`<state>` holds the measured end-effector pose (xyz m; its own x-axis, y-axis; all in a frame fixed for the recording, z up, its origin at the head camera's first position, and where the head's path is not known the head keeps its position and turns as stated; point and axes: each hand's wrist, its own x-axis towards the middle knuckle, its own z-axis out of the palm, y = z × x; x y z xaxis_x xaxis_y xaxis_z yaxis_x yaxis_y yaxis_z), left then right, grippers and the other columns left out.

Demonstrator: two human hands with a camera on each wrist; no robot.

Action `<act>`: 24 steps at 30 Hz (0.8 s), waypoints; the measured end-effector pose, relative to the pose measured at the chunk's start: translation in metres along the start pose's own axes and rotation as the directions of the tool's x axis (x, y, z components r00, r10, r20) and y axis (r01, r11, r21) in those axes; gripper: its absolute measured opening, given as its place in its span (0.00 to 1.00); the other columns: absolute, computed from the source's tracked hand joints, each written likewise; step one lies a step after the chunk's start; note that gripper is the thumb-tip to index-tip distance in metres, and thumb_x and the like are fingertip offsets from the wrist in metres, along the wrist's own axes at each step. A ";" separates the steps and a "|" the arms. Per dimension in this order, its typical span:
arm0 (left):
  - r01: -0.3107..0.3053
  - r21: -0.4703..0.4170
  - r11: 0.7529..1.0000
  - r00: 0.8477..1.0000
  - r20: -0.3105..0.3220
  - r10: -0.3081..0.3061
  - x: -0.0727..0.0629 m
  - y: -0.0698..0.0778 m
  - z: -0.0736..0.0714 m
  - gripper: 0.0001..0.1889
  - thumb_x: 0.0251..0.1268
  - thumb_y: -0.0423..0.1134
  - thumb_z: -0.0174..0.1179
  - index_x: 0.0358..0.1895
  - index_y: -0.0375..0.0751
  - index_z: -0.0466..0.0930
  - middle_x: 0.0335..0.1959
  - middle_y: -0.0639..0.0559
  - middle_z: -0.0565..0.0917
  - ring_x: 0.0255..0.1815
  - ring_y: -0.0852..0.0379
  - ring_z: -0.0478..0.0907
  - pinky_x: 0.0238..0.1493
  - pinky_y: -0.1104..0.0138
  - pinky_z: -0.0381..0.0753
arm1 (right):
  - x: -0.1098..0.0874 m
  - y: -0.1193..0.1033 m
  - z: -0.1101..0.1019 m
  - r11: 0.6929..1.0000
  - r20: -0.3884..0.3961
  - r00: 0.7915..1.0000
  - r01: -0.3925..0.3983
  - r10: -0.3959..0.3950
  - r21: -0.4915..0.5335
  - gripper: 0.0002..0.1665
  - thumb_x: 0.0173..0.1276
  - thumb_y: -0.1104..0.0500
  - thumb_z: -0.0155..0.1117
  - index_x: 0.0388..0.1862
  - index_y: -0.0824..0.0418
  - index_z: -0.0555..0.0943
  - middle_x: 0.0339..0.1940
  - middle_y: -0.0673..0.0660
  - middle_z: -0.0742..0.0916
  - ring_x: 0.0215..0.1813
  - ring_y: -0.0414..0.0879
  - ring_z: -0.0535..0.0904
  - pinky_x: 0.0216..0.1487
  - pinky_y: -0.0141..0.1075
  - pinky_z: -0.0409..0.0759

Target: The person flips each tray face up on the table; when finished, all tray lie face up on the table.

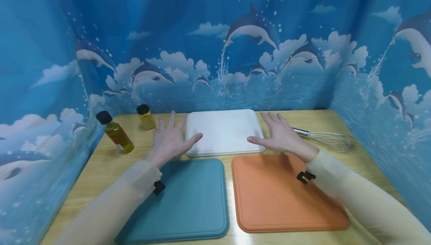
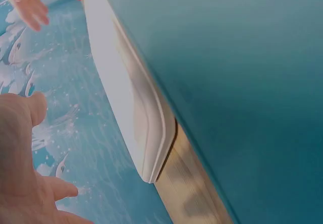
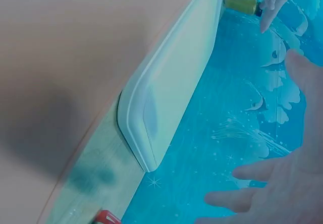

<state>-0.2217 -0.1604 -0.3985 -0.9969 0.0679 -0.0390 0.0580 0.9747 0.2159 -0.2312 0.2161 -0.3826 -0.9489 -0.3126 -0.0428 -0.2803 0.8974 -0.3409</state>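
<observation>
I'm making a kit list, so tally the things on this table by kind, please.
Boards: 3 (white board, blue-green board, orange board)
Bottles: 2 (tall bottle, short bottle)
Whisk: 1
Total: 6

Kitchen-like setting — dolphin curtain (image 1: 188, 17), whisk (image 1: 323, 137), bottle (image 1: 118, 136)

pass: above white board (image 1: 225, 132) | block left: tall bottle (image 1: 119, 136) | block right: whisk (image 1: 331, 139)

White board (image 1: 222, 131), partly hidden
</observation>
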 end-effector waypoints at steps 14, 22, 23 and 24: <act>0.065 -0.255 0.965 0.996 0.071 -0.049 0.028 0.002 -0.002 0.50 0.83 0.71 0.54 0.94 0.46 0.51 0.94 0.34 0.54 0.94 0.28 0.52 0.91 0.30 0.58 | 0.020 0.006 -0.003 0.967 0.110 0.991 -0.097 0.073 0.234 0.66 0.78 0.26 0.67 0.95 0.64 0.52 0.93 0.73 0.62 0.90 0.76 0.63 0.85 0.74 0.69; 0.154 -0.394 0.906 0.984 0.140 -0.107 0.042 0.004 -0.001 0.47 0.84 0.65 0.59 0.93 0.44 0.55 0.93 0.38 0.61 0.93 0.33 0.59 0.91 0.36 0.65 | 0.033 0.010 0.000 0.940 0.179 0.973 -0.190 0.143 0.284 0.66 0.78 0.26 0.67 0.95 0.62 0.52 0.92 0.74 0.65 0.90 0.73 0.65 0.84 0.71 0.73; 0.162 -0.409 0.898 0.983 0.146 -0.111 0.042 0.003 0.000 0.46 0.84 0.64 0.60 0.92 0.44 0.56 0.93 0.38 0.61 0.92 0.34 0.60 0.90 0.36 0.65 | 0.034 0.011 0.000 0.935 0.187 0.971 -0.202 0.151 0.291 0.66 0.78 0.26 0.67 0.95 0.62 0.52 0.91 0.75 0.65 0.90 0.73 0.64 0.85 0.71 0.73; 0.171 -0.422 0.890 0.982 0.151 -0.117 0.043 0.003 0.000 0.46 0.84 0.63 0.61 0.92 0.44 0.57 0.92 0.38 0.62 0.92 0.34 0.61 0.90 0.36 0.66 | 0.035 0.012 0.001 0.931 0.194 0.968 -0.211 0.158 0.297 0.65 0.78 0.27 0.67 0.95 0.62 0.52 0.91 0.75 0.65 0.90 0.73 0.64 0.85 0.70 0.72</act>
<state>-0.2648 -0.1544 -0.3996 -0.9774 -0.0152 -0.2108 -0.1411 0.7897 0.5970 -0.2677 0.2152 -0.3887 -0.9348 -0.2218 -0.2775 -0.0176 0.8091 -0.5875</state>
